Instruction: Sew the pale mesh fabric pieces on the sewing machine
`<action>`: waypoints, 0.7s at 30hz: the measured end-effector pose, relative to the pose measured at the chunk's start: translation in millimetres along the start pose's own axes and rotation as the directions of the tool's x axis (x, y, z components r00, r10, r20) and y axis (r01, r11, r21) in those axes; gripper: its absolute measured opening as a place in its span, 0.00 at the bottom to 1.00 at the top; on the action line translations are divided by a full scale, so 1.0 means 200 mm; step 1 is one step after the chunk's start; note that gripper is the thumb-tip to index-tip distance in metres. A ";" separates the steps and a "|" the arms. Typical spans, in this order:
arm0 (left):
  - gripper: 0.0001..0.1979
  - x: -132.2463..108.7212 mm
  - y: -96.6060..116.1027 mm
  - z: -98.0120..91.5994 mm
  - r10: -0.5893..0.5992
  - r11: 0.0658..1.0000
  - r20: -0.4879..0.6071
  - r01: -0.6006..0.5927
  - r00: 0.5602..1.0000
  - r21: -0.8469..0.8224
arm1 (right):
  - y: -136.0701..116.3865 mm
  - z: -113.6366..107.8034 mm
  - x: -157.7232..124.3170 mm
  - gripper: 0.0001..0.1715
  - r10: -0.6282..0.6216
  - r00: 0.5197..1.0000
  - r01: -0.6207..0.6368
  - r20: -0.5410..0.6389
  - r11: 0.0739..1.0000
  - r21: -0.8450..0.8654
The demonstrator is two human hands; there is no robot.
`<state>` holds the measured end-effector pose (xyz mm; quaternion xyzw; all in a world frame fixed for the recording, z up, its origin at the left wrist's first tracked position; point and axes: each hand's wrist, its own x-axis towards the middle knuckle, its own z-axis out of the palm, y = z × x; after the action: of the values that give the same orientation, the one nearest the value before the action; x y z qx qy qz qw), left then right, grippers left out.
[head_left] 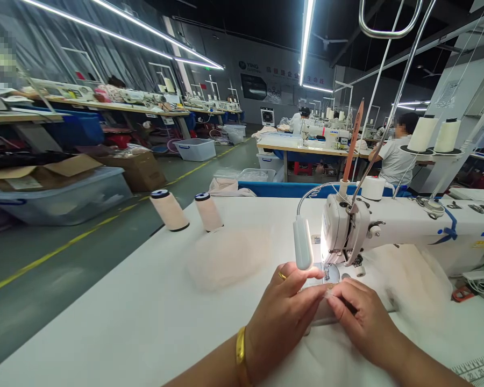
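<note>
Close before the sewing machine [381, 223], pale cloth [328, 294] in a double pinch

The left hand [284, 312] and the right hand [363, 320] meet fingertip to fingertip just on the near side of the presser foot [327, 273], both closed on a small bit of the cloth. Another left finger stretches out beside the foot; whether it touches the cloth is unclear. A gold ring [282, 276] and a gold bracelet [241, 352] sit on the left hand and wrist. The lit lamp [303, 244] hangs just above the left fingers. Sheer material [229, 258] lies on the white table [105, 322] to the left, near two thread cones, one [170, 210] left of the other [208, 213]. More gauzy material [419, 279] lies right of the hands, and a ruler [482, 370] shows at the lower right corner.
</note>
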<state>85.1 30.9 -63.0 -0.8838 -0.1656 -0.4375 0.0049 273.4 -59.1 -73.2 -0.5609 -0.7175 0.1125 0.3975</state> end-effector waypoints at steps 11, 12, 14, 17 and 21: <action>0.13 0.01 0.03 0.01 -0.178 0.961 0.131 0.201 0.975 -0.190 | 0.02 0.02 -0.01 0.06 -0.023 0.996 0.030 -0.084 0.997 0.074; 0.12 0.01 0.04 0.01 -0.191 0.955 0.142 0.217 0.971 -0.202 | 0.02 0.01 -0.01 0.05 -0.022 0.996 0.028 -0.084 0.997 0.076; 0.11 0.02 0.05 0.00 -0.202 0.945 0.153 0.234 0.967 -0.228 | 0.01 0.00 -0.01 0.06 -0.029 0.995 0.036 -0.091 0.997 0.072; 0.09 0.03 0.09 -0.04 -0.187 0.935 0.142 0.220 0.972 -0.277 | -0.03 -0.03 -0.03 0.09 -0.067 0.993 0.075 -0.095 0.993 0.088; 0.06 0.01 0.15 -0.05 -0.093 0.933 0.105 0.123 0.990 -0.337 | -0.04 -0.07 -0.13 0.13 -0.036 0.995 0.051 -0.092 0.985 0.163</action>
<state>86.7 0.9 -50.8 -0.8790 -0.1352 -0.4204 -0.1801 278.9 -89.7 -70.7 -0.5147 -0.6994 0.1377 0.4765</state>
